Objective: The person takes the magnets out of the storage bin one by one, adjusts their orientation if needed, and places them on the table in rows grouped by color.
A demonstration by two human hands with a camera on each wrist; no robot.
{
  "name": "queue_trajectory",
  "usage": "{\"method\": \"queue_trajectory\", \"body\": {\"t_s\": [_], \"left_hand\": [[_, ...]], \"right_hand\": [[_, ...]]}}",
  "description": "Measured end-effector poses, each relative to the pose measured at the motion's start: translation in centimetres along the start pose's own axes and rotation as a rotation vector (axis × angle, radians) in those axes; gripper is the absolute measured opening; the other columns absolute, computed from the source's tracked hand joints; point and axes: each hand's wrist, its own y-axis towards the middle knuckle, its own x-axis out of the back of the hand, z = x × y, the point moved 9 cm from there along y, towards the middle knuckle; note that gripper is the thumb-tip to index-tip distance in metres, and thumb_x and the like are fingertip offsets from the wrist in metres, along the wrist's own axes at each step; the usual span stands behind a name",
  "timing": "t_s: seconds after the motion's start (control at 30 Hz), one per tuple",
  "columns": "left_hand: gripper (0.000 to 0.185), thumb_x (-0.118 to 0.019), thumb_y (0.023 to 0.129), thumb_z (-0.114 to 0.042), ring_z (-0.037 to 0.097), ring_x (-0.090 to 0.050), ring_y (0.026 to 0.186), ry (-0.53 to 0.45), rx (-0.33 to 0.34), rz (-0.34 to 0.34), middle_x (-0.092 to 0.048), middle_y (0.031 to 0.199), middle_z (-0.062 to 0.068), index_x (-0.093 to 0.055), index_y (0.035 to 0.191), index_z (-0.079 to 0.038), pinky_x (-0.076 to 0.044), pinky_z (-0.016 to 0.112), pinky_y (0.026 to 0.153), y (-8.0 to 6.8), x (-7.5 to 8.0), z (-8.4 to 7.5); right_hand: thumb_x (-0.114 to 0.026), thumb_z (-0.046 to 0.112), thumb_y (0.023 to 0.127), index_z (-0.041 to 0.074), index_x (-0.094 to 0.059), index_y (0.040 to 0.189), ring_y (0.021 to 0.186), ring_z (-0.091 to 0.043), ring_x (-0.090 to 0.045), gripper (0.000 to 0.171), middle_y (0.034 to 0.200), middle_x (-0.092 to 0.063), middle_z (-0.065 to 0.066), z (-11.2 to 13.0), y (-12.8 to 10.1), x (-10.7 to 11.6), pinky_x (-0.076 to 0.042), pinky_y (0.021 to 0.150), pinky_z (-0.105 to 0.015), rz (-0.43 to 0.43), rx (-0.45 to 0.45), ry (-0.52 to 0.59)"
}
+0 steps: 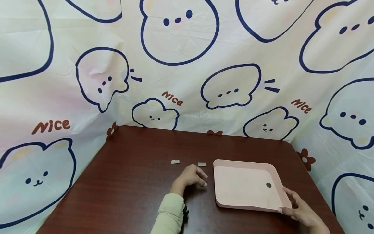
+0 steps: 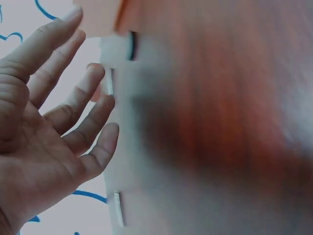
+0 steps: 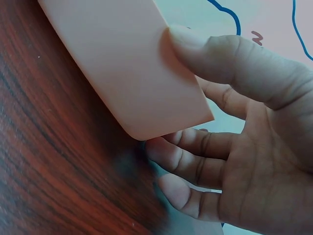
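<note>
My left hand (image 1: pixel 191 176) is over the table beside the tray's left side, its fingers loosely bent with nothing between them. Just beyond its knuckles lies a small grey rectangular piece (image 1: pixel 201 164); a paler rectangular piece (image 1: pixel 175 162) lies farther left. My right hand (image 1: pixel 302 209) grips the pink tray (image 1: pixel 242 187) at its near right corner, thumb on the near wall and fingers along the right side. Inside the tray is a dark round disc (image 1: pixel 268 185). In the left wrist view, a small dark curved piece (image 2: pixel 131 45) shows close to the tray.
The dark brown wooden table (image 1: pixel 122 182) reaches back to a pale cloth (image 1: pixel 187 81) printed with bear outlines, which hangs behind and on both sides. A black object (image 1: pixel 185 214) is at my left wrist, by the light green sleeve (image 1: pixel 169 214).
</note>
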Motion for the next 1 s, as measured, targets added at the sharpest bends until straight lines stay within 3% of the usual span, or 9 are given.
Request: {"method": "queue_trajectory", "body": {"t_s": [0.2, 0.4, 0.63, 0.83, 1.0], "left_hand": [[0.023, -0.083, 0.068, -0.013, 0.016, -0.059, 0.092, -0.065, -0.054, 0.003, -0.068, 0.086, -0.003, -0.074, 0.089, -0.009, -0.046, 0.027, 0.076, 0.5, -0.3, -2.4], [0.027, -0.082, 0.069, -0.011, 0.011, -0.057, 0.077, -0.114, -0.059, 0.043, -0.067, 0.086, 0.005, -0.073, 0.095, -0.006, -0.047, 0.026, 0.066, 1.2, -1.5, -3.8], [0.027, -0.082, 0.07, -0.015, 0.021, -0.056, 0.092, -0.103, -0.082, 0.065, -0.065, 0.094, -0.002, -0.074, 0.096, -0.01, -0.045, 0.025, 0.071, 1.9, -3.3, -5.6], [0.027, -0.082, 0.07, -0.017, 0.019, -0.057, 0.094, -0.098, -0.104, 0.08, -0.063, 0.093, -0.009, -0.074, 0.095, -0.012, -0.045, 0.024, 0.073, 2.5, -4.8, -6.9], [0.025, -0.082, 0.07, -0.013, 0.021, -0.058, 0.095, -0.156, -0.096, 0.082, -0.063, 0.095, -0.008, -0.074, 0.094, -0.013, -0.046, 0.023, 0.073, 3.2, -5.4, -7.7]], "right_hand": [[-0.074, 0.021, 0.08, 0.001, -0.009, 0.145, 0.089, -0.029, -0.049, 0.095, 0.103, -0.048, -0.021, 0.0, 0.1, 0.0, -0.044, 0.069, -0.041, -0.001, 0.008, -0.011], [-0.075, 0.023, 0.079, 0.0, -0.011, 0.145, 0.088, -0.028, -0.049, 0.095, 0.103, -0.049, -0.02, 0.3, 0.3, 0.0, -0.044, 0.069, -0.04, -0.006, 0.017, -0.021], [-0.076, 0.021, 0.078, 0.0, -0.011, 0.145, 0.085, -0.027, -0.05, 0.095, 0.098, -0.049, -0.018, 0.2, 0.0, 0.1, -0.043, 0.068, -0.039, -0.017, 0.018, -0.017], [-0.077, 0.022, 0.077, 0.001, -0.011, 0.145, 0.084, -0.026, -0.05, 0.097, 0.096, -0.049, -0.017, 0.2, 0.0, 0.0, -0.043, 0.067, -0.039, -0.018, 0.01, -0.017], [-0.078, 0.025, 0.076, 0.002, -0.009, 0.146, 0.091, -0.03, -0.049, 0.101, 0.107, -0.047, -0.025, 0.1, 0.0, 0.1, -0.044, 0.072, -0.044, -0.004, -0.007, -0.001]]}}
